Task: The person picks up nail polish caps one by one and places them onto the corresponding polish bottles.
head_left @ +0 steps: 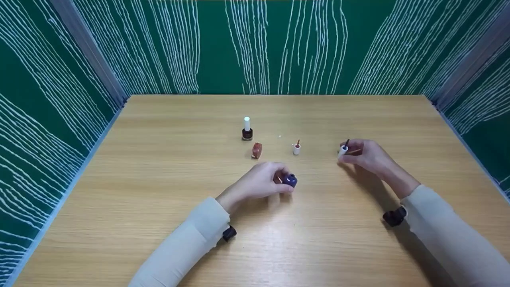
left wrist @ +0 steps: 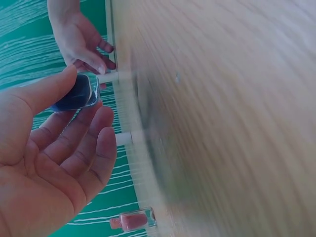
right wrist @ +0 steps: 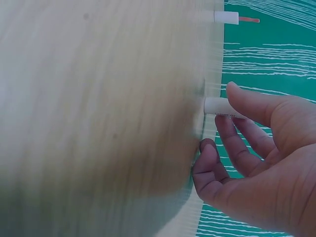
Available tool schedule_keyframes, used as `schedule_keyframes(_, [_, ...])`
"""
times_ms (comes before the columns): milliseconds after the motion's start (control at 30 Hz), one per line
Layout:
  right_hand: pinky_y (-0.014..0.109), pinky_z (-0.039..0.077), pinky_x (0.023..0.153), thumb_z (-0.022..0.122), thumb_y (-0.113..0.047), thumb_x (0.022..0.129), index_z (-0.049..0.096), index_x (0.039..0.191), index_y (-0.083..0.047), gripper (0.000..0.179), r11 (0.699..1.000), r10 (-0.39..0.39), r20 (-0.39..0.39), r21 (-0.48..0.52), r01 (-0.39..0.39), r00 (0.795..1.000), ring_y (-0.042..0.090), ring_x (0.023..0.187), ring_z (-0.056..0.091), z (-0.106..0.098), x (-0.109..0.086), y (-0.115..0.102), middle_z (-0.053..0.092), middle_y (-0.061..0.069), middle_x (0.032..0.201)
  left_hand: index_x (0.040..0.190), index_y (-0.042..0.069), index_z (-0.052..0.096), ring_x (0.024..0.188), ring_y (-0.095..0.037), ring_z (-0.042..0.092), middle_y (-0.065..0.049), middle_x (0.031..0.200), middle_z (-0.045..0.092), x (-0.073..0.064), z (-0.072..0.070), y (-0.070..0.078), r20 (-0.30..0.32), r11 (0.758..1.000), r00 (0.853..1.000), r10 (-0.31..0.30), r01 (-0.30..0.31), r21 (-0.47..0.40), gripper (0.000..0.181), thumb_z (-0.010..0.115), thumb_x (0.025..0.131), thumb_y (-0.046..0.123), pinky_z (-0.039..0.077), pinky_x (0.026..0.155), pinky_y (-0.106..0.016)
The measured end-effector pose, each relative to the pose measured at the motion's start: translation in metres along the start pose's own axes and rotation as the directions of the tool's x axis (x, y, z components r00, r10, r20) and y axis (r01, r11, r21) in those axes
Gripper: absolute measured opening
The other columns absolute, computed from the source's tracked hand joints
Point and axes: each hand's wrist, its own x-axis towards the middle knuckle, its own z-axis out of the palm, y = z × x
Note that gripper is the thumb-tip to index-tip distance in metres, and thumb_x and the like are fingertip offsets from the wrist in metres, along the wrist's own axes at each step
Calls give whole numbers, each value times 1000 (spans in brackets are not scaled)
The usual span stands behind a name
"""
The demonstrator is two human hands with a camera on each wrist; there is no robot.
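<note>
My left hand [head_left: 261, 180] pinches an uncapped dark blue nail polish bottle [head_left: 290, 181] between thumb and fingers, its neck pointing up. In the left wrist view the glass bottle [left wrist: 79, 93] shows close up, its other fingers loosely bent below. Over to the right, my right hand [head_left: 368, 155] holds a white nail polish cap [head_left: 342, 151] by thumb and fingertips, its dark brush upward. The right wrist view shows this cap [right wrist: 217, 106] with its flat end at the tabletop. An open reddish polish bottle [head_left: 257, 150] stands beyond the left hand.
Another white cap [head_left: 296, 150] stands between the hands, its red brush upward. Farther back is a closed dark polish bottle [head_left: 247, 134] with a tall white cap. The wooden table [head_left: 179, 131] meets green walls [head_left: 215, 48] with white streaks at its back and sides.
</note>
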Motion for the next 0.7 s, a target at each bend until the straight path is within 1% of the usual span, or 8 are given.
schedule_keyframes(67, [30, 43, 99, 78, -27, 92, 61, 134, -3, 51, 1000, 10, 1, -3, -10, 1000, 29, 111, 59, 1, 0, 0, 65, 16, 122, 107, 4, 70, 85, -7, 63, 1, 94, 71, 0, 1, 0, -3, 1000, 1000, 11, -11, 7, 26, 81, 88, 18, 50, 80, -22])
schedule_keyframes(100, [30, 43, 98, 78, -26, 92, 61, 134, -3, 51, 1000, 10, -1, -4, -10, 1000, 29, 111, 59, 1, 1, 0, 65, 16, 122, 107, 4, 70, 85, -6, 63, 1, 94, 71, 0, 1, -1, -3, 1000, 1000, 10, -10, 9, 26, 81, 88, 18, 50, 80, -22])
schedule_keyframes(167, [24, 44, 94, 77, -25, 92, 61, 133, -1, 50, 1000, 0, -8, -9, 0, 1000, 28, 108, 59, 2, 1, 0, 65, 16, 119, 107, 5, 70, 85, -6, 63, 1, 94, 71, 1, 1, -1, 1, 1000, 1000, 7, -7, 14, 26, 81, 88, 19, 49, 80, -22])
schedule_keyframes(267, [15, 44, 83, 77, -23, 93, 63, 129, 0, 45, 1000, -19, -24, -25, 18, 1000, 27, 103, 58, 3, 2, 0, 67, 16, 115, 108, 6, 70, 86, -6, 63, 2, 95, 71, 1, 2, -1, 10, 1000, 1000, -1, 1, 15, 26, 81, 89, 19, 49, 81, -22])
schedule_keyframes(333, [13, 43, 79, 78, -23, 92, 65, 126, 0, 43, 999, -17, -28, -28, 16, 999, 27, 101, 57, 4, 2, -1, 67, 16, 114, 109, 6, 70, 87, -6, 64, 2, 96, 71, 1, 2, 0, 15, 1000, 1000, -6, 6, 10, 27, 81, 89, 19, 49, 82, -22])
schedule_keyframes(533, [17, 43, 81, 77, -26, 93, 67, 122, -3, 38, 999, -10, -18, -49, 9, 1000, 27, 101, 55, 4, 2, -3, 66, 14, 113, 109, 6, 70, 88, -6, 64, 2, 96, 71, 3, 2, 0, 21, 1000, 1000, -7, 7, -9, 26, 81, 89, 19, 50, 82, -22])
schedule_keyframes(700, [19, 43, 81, 76, -26, 94, 68, 121, -3, 36, 999, -17, -20, -52, 16, 1000, 27, 99, 55, 5, 2, -4, 67, 13, 112, 109, 7, 70, 88, -7, 63, 3, 96, 70, 2, 1, 0, 16, 1000, 1000, -9, 9, 2, 26, 81, 89, 20, 49, 83, -23])
